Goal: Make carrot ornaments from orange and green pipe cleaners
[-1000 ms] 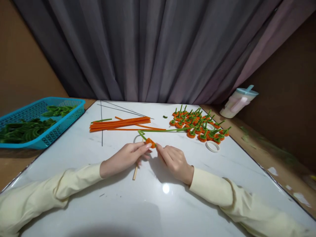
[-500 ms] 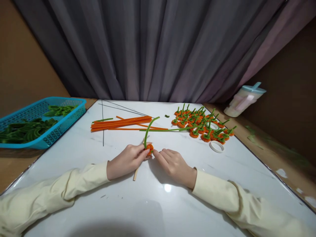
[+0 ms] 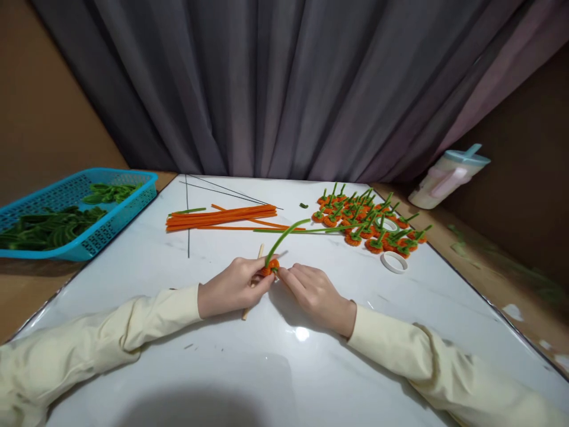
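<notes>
Between the thumb and fingers of my left hand is a small orange pipe-cleaner pumpkin. A long green pipe cleaner rises from it, curving up and to the right. My right hand is closed, with its fingertips at the short green end on the pumpkin's right side. A thin wooden stick passes behind or under my left hand; whether the fingers hold it I cannot tell.
Orange pipe cleaners lie bundled beyond my hands, near dark thin wires. Several finished pumpkins with green stems stand at the right, beside a white ring. A blue basket holds green pieces at left; a lidded cup stands right.
The long green pipe cleaner has tilted over to the right as the pumpkin turned in my left hand. My right fingertips have come in against its short green end.
</notes>
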Demonstrator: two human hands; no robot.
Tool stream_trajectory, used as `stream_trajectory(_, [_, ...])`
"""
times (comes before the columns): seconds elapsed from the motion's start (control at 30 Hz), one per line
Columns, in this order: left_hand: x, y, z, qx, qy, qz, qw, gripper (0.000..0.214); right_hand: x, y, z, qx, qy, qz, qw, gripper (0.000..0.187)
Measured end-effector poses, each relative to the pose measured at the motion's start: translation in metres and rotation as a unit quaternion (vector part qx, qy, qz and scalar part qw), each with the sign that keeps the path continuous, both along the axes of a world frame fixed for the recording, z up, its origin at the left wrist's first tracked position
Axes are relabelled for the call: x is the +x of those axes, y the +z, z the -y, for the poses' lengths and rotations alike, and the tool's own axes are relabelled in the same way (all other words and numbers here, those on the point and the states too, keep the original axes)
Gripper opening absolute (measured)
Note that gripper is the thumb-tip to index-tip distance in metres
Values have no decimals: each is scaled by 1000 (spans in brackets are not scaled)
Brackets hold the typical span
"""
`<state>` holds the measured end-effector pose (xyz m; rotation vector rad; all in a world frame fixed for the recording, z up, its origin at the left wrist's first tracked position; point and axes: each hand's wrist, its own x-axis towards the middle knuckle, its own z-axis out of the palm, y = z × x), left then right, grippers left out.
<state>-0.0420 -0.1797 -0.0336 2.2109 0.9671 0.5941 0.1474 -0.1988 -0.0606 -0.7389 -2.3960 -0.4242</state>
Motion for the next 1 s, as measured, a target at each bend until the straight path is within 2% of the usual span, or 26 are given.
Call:
stream_trajectory(0.23, [-1,-8,-5,18,21,15,1000,26,0,1,-2,-1,0,-5,1000,21])
stream_trajectory(0.43, [-2,-15,-9,-108,16,97,989,30,-2,0,-2,-49,-16,-51,997,15])
stream_trajectory(0.53, [-2,-17,-10,-151,19,130,980,31,-2,0,0,-90,-44,-98,990,13])
stream_trajectory(0.63, [-1,-19,-11,-186,25,149,971,35,-1,-2,0,-112,-39,-92,989,15])
stream_trajectory(0.77, [1,-18,-13,-273,47,225,934,49,2,-7,-2,-108,-44,-83,990,15])
stream_trajectory(0.9, [4,-14,-16,-369,45,311,875,43,1,-8,-2,-113,-49,-101,987,12])
stream_trajectory(1.0, [5,-13,-16,-403,26,333,852,39,0,-6,-2,-107,-38,-102,988,12])
